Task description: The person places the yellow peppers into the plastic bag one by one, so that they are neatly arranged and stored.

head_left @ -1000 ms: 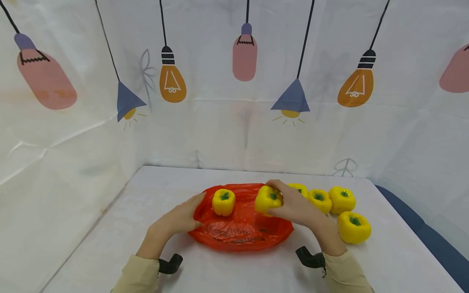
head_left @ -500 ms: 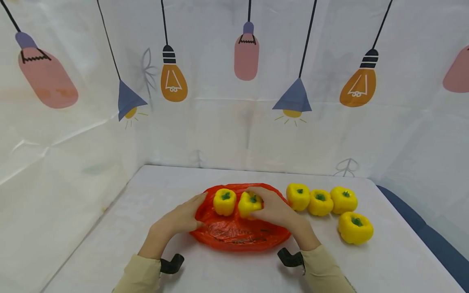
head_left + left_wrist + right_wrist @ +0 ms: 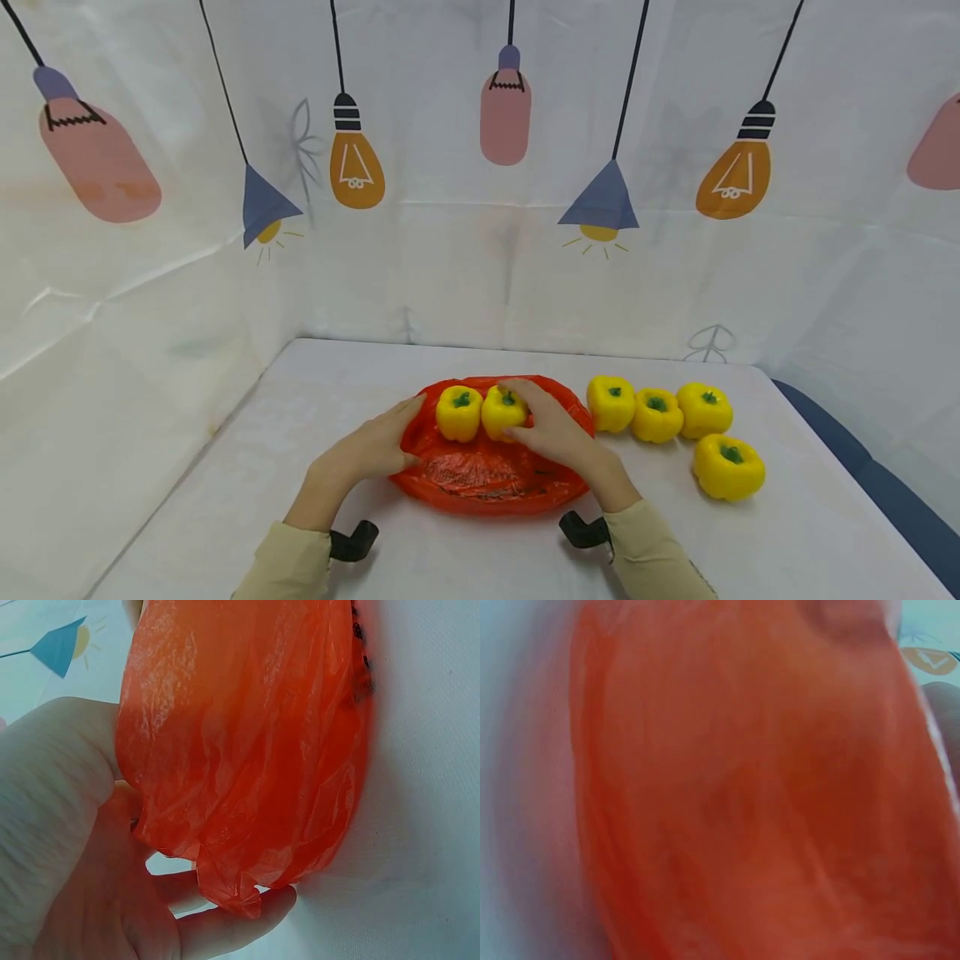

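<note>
A red plastic bag (image 3: 480, 479) sits on the table with its mouth spread wide. My left hand (image 3: 373, 440) grips its left side; in the left wrist view the thumb is at the rim and the fingers (image 3: 232, 926) lie along the bag's outer corner. One yellow bell pepper (image 3: 458, 418) stands upright inside the bag. Right beside it is a second yellow bell pepper (image 3: 496, 419), with my right hand (image 3: 553, 427) curled round its right side, fingers at the back and thumb in front. The right wrist view is mostly filled by blurred red plastic.
To the right of the bag stand several more yellow bell peppers: three in a row, the leftmost bell pepper (image 3: 611, 404) nearest the bag, and a single bell pepper (image 3: 729, 471) closer to me. The white table (image 3: 315, 392) ends at a patterned cloth wall (image 3: 480, 283).
My right hand has carried the second bell pepper leftward over the bag and brought it down beside the first one. The left hand has kept its place on the bag.
</note>
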